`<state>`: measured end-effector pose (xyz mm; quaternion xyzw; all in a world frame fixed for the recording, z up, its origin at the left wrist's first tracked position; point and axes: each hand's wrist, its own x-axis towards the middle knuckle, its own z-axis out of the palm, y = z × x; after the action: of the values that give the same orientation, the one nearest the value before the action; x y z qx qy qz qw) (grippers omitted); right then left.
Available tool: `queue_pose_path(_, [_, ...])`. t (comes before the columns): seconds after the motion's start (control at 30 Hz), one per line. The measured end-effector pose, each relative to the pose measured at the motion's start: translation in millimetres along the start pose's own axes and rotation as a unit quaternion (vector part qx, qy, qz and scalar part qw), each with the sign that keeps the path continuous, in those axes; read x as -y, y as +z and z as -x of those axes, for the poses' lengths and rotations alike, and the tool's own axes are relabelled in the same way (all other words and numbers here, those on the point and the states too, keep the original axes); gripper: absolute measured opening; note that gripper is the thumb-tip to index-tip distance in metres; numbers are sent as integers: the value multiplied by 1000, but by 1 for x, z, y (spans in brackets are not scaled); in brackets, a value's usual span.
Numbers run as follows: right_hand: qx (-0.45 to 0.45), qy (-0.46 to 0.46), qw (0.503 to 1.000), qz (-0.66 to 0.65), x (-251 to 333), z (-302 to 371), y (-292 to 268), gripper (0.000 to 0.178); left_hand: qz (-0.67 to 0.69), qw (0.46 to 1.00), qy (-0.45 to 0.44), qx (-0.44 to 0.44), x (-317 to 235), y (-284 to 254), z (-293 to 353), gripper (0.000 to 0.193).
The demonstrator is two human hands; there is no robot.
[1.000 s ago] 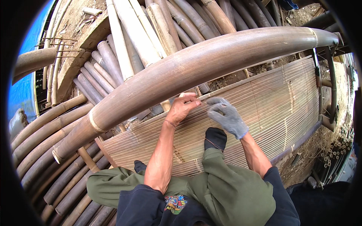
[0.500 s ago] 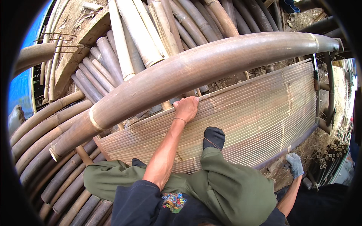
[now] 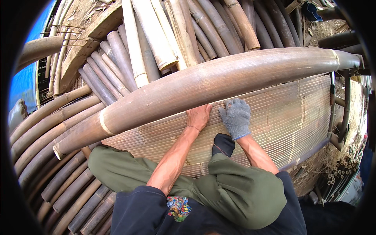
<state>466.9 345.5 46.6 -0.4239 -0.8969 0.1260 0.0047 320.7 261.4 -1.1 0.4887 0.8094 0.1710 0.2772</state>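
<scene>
A slatted bamboo bench seat (image 3: 274, 121) lies across in front of me, made of thin strips side by side. Along its far side runs a thick brown bamboo pole (image 3: 219, 76), raised above the seat. At the seat's far edge my bare left hand (image 3: 198, 117) is closed over the strips, its fingertips partly hidden by the pole. Just right of it, my right hand (image 3: 236, 118), in a grey knit glove, rests at the same edge with bent fingers; whatever they pinch is hidden. My foot in a dark sock (image 3: 223, 145) is on the slats.
Behind the pole lies a stack of cut bamboo poles (image 3: 211, 31). More dark bamboo lengths (image 3: 74, 188) are piled at the left. A bamboo side frame (image 3: 344, 109) stands at the bench's right end. A blue sheet (image 3: 24, 80) hangs at the far left.
My gloved right hand has come from low beside the bench's near right edge up to the far edge, next to my left hand. The left hand stays at that edge. The view has shifted slightly.
</scene>
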Motion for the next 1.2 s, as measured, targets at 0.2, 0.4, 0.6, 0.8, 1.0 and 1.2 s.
queue_pose_path(0.2, [136, 69, 987, -53, 1, 2, 5, 31, 7, 999, -7, 41, 11, 2, 2, 25])
queue_pose_path(0.4, [419, 115, 854, -286, -37, 5, -54, 40, 12, 998, -20, 50, -1, -3, -6, 27])
queue_pose_path(0.6, [196, -6, 890, -413, -55, -26, -91, 31, -18, 988, -45, 148, 9, -2, -12, 31])
queue_pose_path(0.8, [89, 81, 430, -895, -36, -46, -115, 41, -2, 970, -96, 224, -5, -20, -19, 37])
queue_pose_path(1.0, [308, -62, 948, -42, -65, 8, -37, 24, -16, 980, -56, 188, 1, -13, -14, 33])
queue_pose_path(1.2, [134, -272, 932, -199, 0, 59, -22, 27, -5, 982, -54, 182, -5, -18, -12, 32])
